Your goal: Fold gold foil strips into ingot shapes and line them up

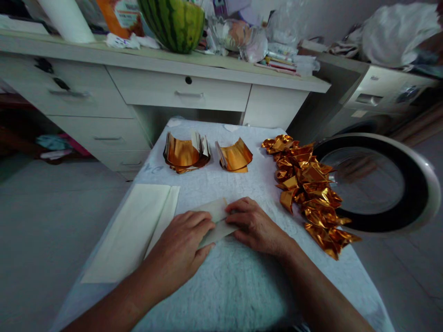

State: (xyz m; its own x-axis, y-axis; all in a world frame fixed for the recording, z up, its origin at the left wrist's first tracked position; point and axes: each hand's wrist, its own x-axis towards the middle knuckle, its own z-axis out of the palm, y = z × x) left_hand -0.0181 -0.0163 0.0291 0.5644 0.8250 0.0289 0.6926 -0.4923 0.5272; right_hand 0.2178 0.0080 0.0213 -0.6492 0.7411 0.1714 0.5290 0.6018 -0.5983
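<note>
Between my two hands lies a small pale sheet of paper (212, 234), folded over along its length on the cloth. My left hand (183, 244) has the paper's left part between thumb and fingers. At its right end, the fingers of my right hand (258, 227) are curled and closed on the edge. Left of them is a stack of larger cream paper sheets (126, 226). Behind my hands sit two bundles of curled gold foil paper, a thicker bundle (182, 154) and a thinner bundle (237, 156). A heap of folded gold foil pieces (313, 177) lies to the right.
A pale cloth (224, 295) covers the table. Beyond it stands a white desk (187, 94) bearing a cut watermelon (175, 25), a paper roll (67, 20) and plastic bags. On the right, a washing machine's round door (424, 184) hangs open beside the table.
</note>
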